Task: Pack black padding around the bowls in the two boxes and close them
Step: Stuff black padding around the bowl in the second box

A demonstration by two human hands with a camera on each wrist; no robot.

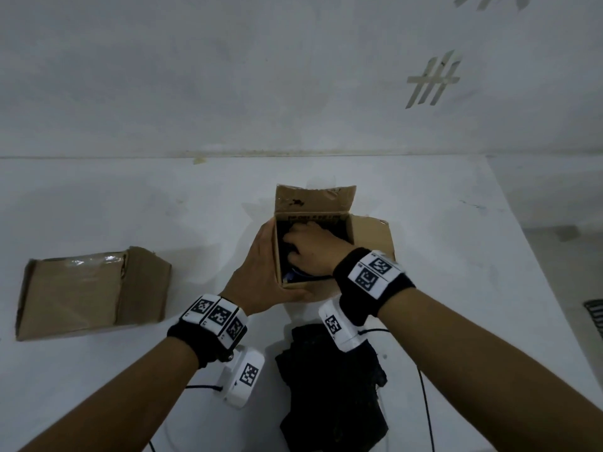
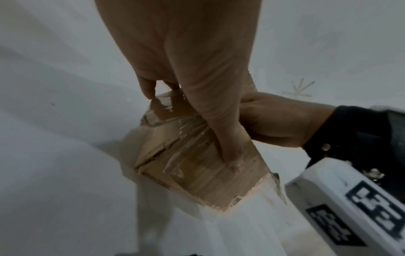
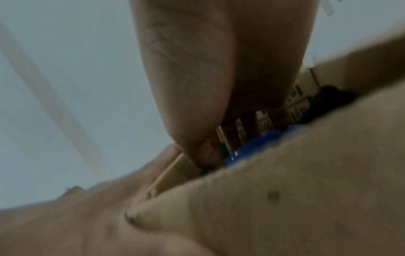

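Padding [image 1: 332, 383], black and soft, should squash easily; I'd grab it in bunches from the spare heap at the desk's near edge. My right hand [image 1: 313, 247] is down in the open box [image 1: 368, 236] at mid-desk, pressing some beside a blue bowl [image 3: 258, 147]; its grip I can't make out. My left hand [image 1: 261, 272] clasps that box's corner. The second box [image 1: 88, 291], left, lies shut.

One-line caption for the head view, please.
Left hand steadies the open box while the right hand reaches inside; a closed box sits left.
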